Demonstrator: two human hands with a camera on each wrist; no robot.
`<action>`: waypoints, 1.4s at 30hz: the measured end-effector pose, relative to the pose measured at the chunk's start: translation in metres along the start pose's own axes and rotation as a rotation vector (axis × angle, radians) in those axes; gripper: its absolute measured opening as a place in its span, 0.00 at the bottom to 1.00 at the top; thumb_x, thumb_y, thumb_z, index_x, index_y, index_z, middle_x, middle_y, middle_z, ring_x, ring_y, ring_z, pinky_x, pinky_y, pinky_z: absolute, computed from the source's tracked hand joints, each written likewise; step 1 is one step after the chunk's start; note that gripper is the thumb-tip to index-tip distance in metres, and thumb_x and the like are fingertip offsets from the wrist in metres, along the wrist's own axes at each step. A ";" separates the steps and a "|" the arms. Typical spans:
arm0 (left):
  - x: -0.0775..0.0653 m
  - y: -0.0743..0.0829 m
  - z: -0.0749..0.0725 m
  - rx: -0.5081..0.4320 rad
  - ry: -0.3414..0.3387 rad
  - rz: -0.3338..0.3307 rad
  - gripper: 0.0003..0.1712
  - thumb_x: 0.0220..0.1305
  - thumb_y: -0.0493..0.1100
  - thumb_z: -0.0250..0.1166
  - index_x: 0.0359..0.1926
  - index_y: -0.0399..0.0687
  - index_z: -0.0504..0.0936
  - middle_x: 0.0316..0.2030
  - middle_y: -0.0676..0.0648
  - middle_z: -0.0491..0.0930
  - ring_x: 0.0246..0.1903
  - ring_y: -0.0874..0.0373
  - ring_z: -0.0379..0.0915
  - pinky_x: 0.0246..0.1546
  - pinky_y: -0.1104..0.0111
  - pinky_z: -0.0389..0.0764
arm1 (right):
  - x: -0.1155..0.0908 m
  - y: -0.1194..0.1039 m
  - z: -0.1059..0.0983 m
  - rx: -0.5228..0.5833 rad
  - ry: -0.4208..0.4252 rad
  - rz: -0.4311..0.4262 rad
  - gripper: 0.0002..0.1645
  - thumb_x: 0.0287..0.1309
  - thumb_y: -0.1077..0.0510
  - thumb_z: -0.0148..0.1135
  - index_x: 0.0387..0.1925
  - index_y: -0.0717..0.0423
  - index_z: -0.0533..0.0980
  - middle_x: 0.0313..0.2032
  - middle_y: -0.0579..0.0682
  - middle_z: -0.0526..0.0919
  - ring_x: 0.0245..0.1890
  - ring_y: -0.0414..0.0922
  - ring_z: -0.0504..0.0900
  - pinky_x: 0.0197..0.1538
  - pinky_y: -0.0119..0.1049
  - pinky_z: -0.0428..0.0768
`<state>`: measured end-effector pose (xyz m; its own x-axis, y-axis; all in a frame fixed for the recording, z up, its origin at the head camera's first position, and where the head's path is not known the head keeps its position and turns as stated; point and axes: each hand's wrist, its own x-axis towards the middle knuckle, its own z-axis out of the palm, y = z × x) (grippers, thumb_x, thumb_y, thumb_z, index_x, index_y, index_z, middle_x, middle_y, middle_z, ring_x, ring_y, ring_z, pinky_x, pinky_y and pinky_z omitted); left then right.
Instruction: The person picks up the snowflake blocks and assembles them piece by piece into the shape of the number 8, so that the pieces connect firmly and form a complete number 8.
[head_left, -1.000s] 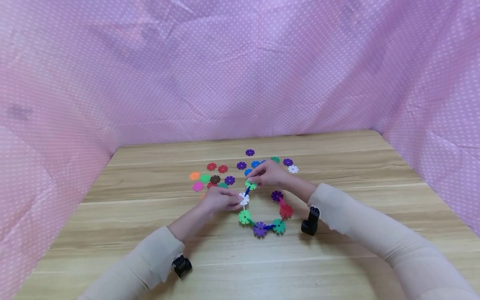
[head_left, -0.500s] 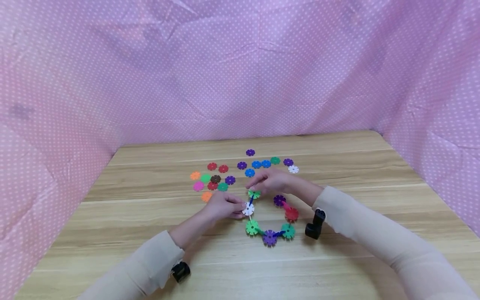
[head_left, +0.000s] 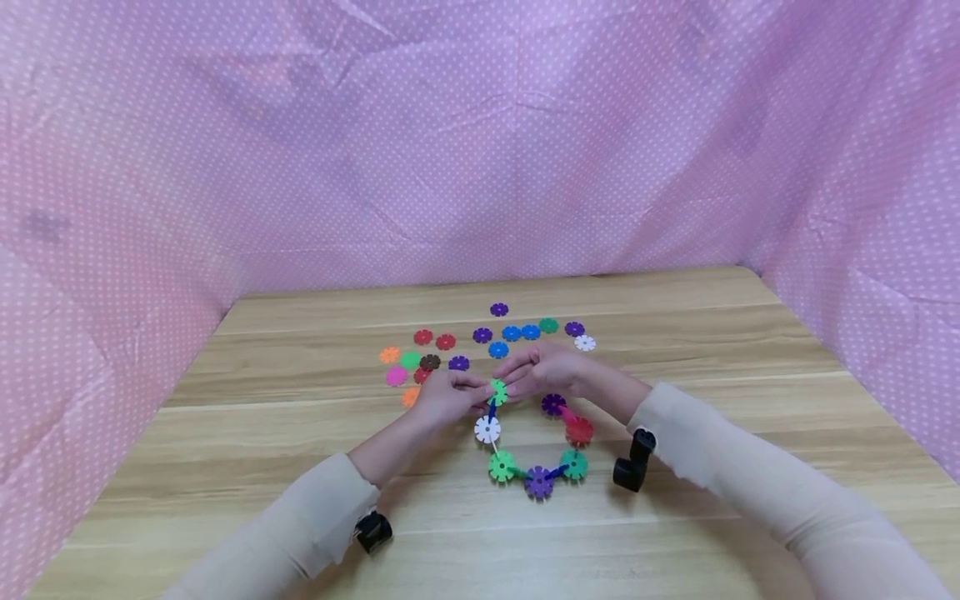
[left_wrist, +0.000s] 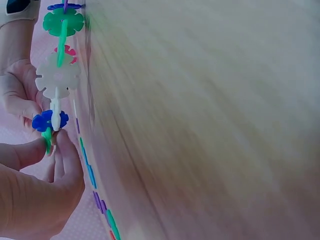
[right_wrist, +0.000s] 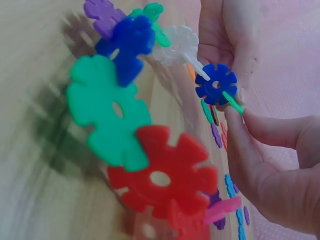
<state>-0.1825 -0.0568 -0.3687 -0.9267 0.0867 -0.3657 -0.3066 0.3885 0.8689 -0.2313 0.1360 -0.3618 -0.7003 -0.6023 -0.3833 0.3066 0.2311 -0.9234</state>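
Observation:
A chain of slotted, flower-shaped plastic discs curves in an unclosed ring between my hands. At its far left end is a light green disc (head_left: pixel 498 392), pinched by my left hand (head_left: pixel 448 402) and, from the other side, by my right hand (head_left: pixel 546 371). A blue disc (right_wrist: pixel 227 76) links it to a white disc (head_left: pixel 487 429). Round the near side follow a second light green disc (head_left: pixel 501 467), a purple disc (head_left: pixel 538 482), a teal disc (head_left: pixel 574 465) and a red disc (head_left: pixel 579 431). The other end, a dark purple disc (head_left: pixel 553 406), lies below my right hand.
Loose discs are scattered flat on the wooden table (head_left: pixel 675 325) beyond my hands, among them a pink disc (head_left: pixel 396 377), a brown disc (head_left: pixel 430 362), a blue one (head_left: pixel 512 333) and a white one (head_left: pixel 585 342). Pink dotted cloth (head_left: pixel 517 150) hangs around the table.
My left hand has moved from the white disc up to the light green end disc. The right fingers loosened, then closed on that disc again. The chain has shifted slightly nearer.

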 end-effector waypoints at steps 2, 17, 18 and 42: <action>0.000 0.001 0.000 -0.037 0.003 -0.007 0.11 0.63 0.40 0.65 0.45 0.40 0.83 0.39 0.43 0.87 0.33 0.59 0.84 0.44 0.66 0.86 | 0.000 0.001 0.002 -0.004 0.017 0.002 0.27 0.53 0.77 0.59 0.57 0.75 0.69 0.31 0.44 0.87 0.34 0.38 0.86 0.52 0.39 0.84; 0.008 -0.005 -0.002 -0.106 0.002 -0.048 0.11 0.59 0.35 0.67 0.44 0.38 0.83 0.42 0.41 0.86 0.32 0.61 0.84 0.43 0.67 0.86 | 0.030 -0.018 -0.017 -0.673 0.243 -0.126 0.18 0.55 0.63 0.67 0.48 0.61 0.80 0.46 0.57 0.86 0.45 0.47 0.84 0.50 0.36 0.84; 0.008 -0.005 -0.002 -0.111 -0.001 -0.047 0.11 0.59 0.35 0.67 0.44 0.38 0.83 0.42 0.41 0.86 0.32 0.61 0.84 0.43 0.66 0.86 | 0.034 -0.021 -0.018 -0.761 0.231 -0.154 0.18 0.54 0.63 0.67 0.48 0.60 0.80 0.47 0.57 0.86 0.47 0.49 0.84 0.52 0.38 0.83; 0.012 0.000 -0.012 -0.062 -0.010 -0.081 0.11 0.62 0.39 0.65 0.46 0.43 0.83 0.45 0.44 0.83 0.40 0.58 0.83 0.46 0.68 0.85 | 0.044 -0.025 -0.025 -1.011 0.139 -0.297 0.08 0.43 0.64 0.76 0.28 0.59 0.84 0.28 0.51 0.88 0.26 0.37 0.81 0.32 0.26 0.82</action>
<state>-0.1964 -0.0670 -0.3696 -0.8960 0.0665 -0.4390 -0.3939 0.3372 0.8551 -0.2852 0.1229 -0.3562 -0.7463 -0.6608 -0.0797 -0.5221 0.6555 -0.5457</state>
